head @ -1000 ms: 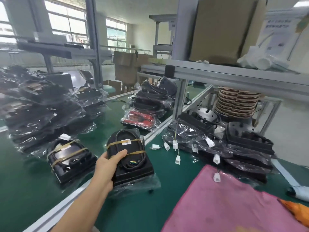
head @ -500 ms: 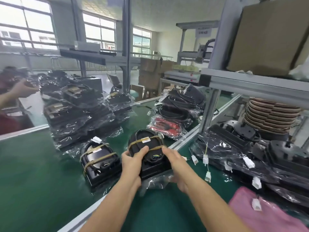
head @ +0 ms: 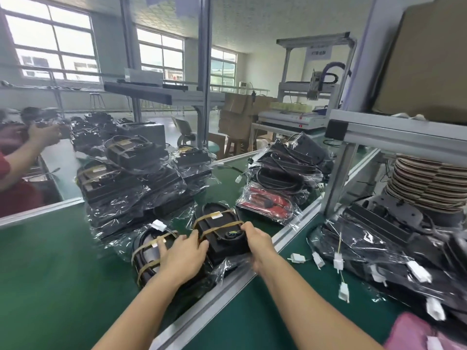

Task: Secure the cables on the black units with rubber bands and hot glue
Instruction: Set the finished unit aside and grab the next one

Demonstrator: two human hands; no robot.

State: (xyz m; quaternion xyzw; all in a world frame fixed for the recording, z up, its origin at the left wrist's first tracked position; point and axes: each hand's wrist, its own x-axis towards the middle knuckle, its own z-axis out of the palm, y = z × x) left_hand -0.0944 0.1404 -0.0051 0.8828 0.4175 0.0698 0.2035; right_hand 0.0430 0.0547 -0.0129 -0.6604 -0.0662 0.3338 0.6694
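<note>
Green belt matting (head: 50, 274) runs under everything, split by an aluminium rail (head: 227, 286) that crosses in front of me. Just past that rail sits the banded black unit (head: 222, 238) I am handling, its long axis running away from me and a little to the left, with two tan rubber bands (head: 219, 228) across the coiled cable on top. My right hand (head: 257, 243) grips its near right edge, fingers curled over the corner. My left hand (head: 184, 253) lies between this unit and its neighbour (head: 151, 253), thumb against the unit's left side, fingers spread flat over the neighbour's bands, so it presses rather than clasps. Both hands are at the near end, the right one nearer the exposed coloured wires (head: 232, 233). I judge the unit is being squared up beside its neighbour. Bagged stacks (head: 131, 188) crowd the far end, so any push should stay short.
</note>
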